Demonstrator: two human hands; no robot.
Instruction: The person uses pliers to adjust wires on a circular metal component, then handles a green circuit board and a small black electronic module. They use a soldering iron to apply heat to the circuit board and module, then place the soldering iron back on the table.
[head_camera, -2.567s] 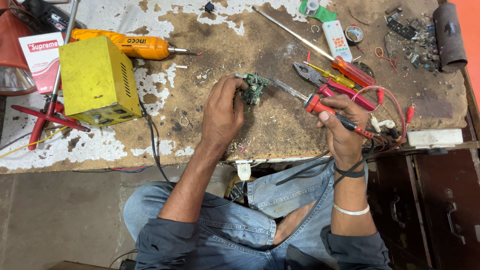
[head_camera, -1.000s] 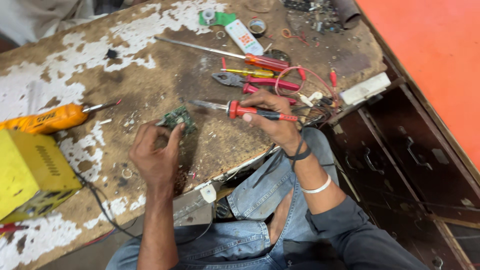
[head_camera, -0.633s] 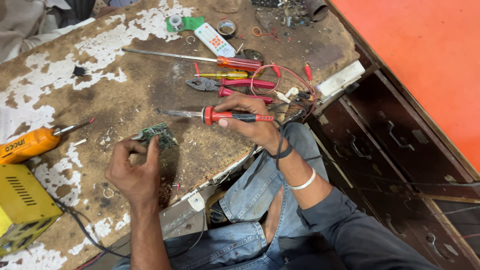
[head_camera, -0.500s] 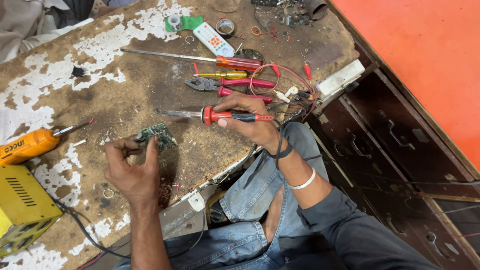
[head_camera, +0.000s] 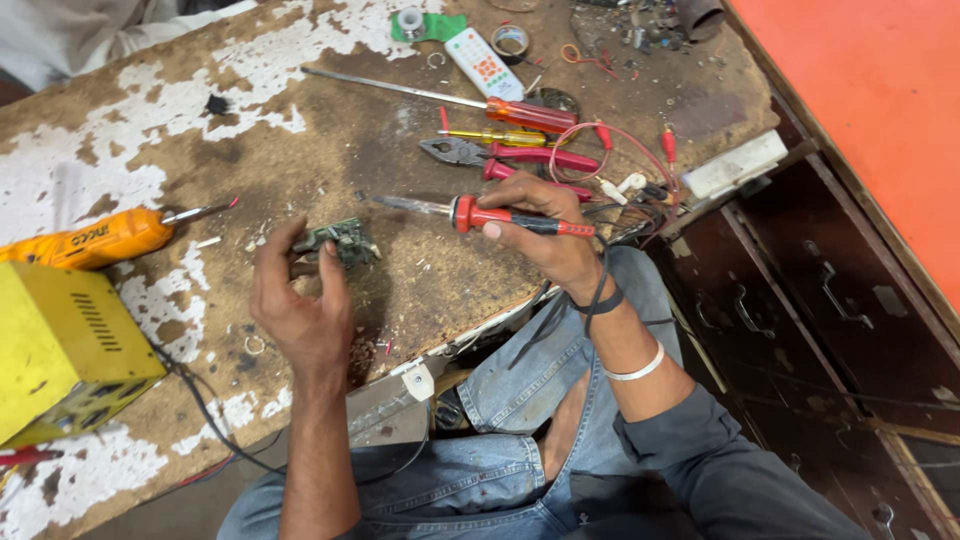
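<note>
A: Well, what is the left hand (head_camera: 300, 315) holding?

B: It is pinching a small green circuit board (head_camera: 340, 241) between thumb and fingertips, closed tight on the board's left edge. The board is sticking out to the right of the grip, tilted up just above the worn wooden workbench (head_camera: 300, 140).

A: And the right hand (head_camera: 540, 235)?

B: It is wrapping around the red handle of a soldering iron (head_camera: 480, 213), fingers curled fully shut on it. The metal tip is pointing left toward the board, near it but not touching.

A: What is lying around them?

B: Beyond the right hand, red-handled pliers (head_camera: 510, 158) are resting beside a yellow screwdriver (head_camera: 495, 137) and a long orange-handled screwdriver (head_camera: 450, 100). A white remote control (head_camera: 478, 62) is lying near the far edge. On the left, an orange tool (head_camera: 95, 240) is sitting just behind a yellow metal box (head_camera: 60, 350). Red wires (head_camera: 610, 140) are looping just past the right hand.
</note>
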